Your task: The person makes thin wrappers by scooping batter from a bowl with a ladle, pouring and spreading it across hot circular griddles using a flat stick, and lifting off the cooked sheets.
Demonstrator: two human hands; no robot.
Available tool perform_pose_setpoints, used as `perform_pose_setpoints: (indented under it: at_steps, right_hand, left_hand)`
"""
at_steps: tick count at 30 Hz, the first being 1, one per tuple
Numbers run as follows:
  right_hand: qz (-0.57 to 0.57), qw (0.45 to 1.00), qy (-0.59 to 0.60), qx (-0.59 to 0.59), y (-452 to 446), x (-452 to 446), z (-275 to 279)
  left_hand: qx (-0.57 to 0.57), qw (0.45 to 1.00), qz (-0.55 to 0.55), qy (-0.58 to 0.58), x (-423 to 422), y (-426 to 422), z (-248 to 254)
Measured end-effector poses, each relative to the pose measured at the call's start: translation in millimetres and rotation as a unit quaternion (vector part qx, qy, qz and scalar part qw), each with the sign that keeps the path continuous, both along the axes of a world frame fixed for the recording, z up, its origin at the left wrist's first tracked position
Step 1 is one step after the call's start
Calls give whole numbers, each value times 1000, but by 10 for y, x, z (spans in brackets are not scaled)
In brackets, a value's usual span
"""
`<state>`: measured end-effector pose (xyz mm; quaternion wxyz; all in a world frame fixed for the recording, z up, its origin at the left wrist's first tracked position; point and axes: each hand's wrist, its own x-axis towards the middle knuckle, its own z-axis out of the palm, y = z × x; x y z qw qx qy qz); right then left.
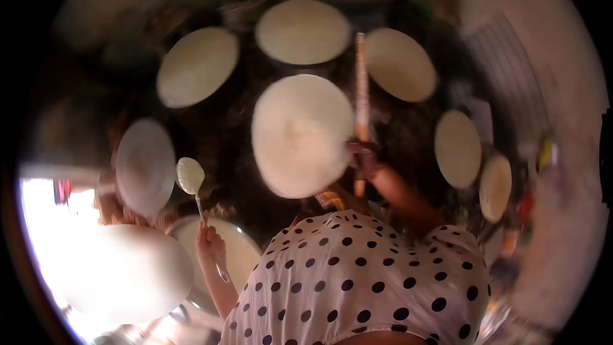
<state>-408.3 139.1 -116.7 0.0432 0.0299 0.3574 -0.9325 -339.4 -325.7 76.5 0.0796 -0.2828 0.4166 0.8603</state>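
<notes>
My left hand [207,243], at the lower left, is closed round the handle of a ladle [190,176]. The ladle points upward, and its bowl is covered in white batter. Just behind that hand is a wide metal-rimmed pot [246,243] of pale batter. My right hand [364,158] grips a long wooden stick [362,89] that stands nearly upright in the view. A large round white sheet [300,134] is in the middle, its right edge beside my right hand. Whether the hand or stick touches it, I cannot tell.
Around the middle are several pale round discs, among them a top disc [303,32], a left disc [145,166] and a right disc [458,150]. A bright blurred white disc [128,275] is at lower left. A wall [562,89] rises on the right.
</notes>
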Motion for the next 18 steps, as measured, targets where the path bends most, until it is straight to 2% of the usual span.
perform_pose_setpoints:
  at_steps: [2,3,4,5,6,7,8,10,11,12,15,16,18]
  right_hand:
    - [68,993,-57,-76,1129,215,-415]
    - [99,985,-89,-112,1700,281,-620]
    - [2,980,-176,94,2424,635,-489]
    - [-25,978,-184,94,2970,868,-137]
    - [-109,850,-285,430,3482,1028,260]
    - [-166,594,-358,701,4063,1221,482]
    - [-206,504,-307,780,4410,1364,802]
    - [-297,248,-237,891,5064,1639,1483]
    - [-323,367,-134,862,5279,1735,1732]
    - [-254,227,-112,934,5507,1744,1825]
    - [-176,8,-178,968,6197,1873,1293]
    - [-70,-43,-263,961,6370,1939,1015]
    - [-116,-6,-344,932,6451,1950,411]
  left_hand:
    - [111,993,-12,29,168,-160,-109]
    - [112,992,-47,29,-89,-53,-118]
    - [118,990,-72,21,-361,169,-129]
    - [100,990,-95,-18,-603,483,-134]
    - [72,989,-117,-52,-767,800,-99]
    - [56,985,-158,-47,-863,1126,-86]
    - [54,981,-181,-52,-921,1401,-105]
    - [93,969,-221,-52,-1018,1947,-199]
    - [98,963,-246,-55,-1072,2222,-222]
    - [97,959,-261,-58,-1076,2495,-236]
    - [126,949,-277,-88,-1047,3287,-325]
    - [139,946,-278,-93,-1011,3507,-373]
    - [146,942,-286,-102,-937,3929,-440]
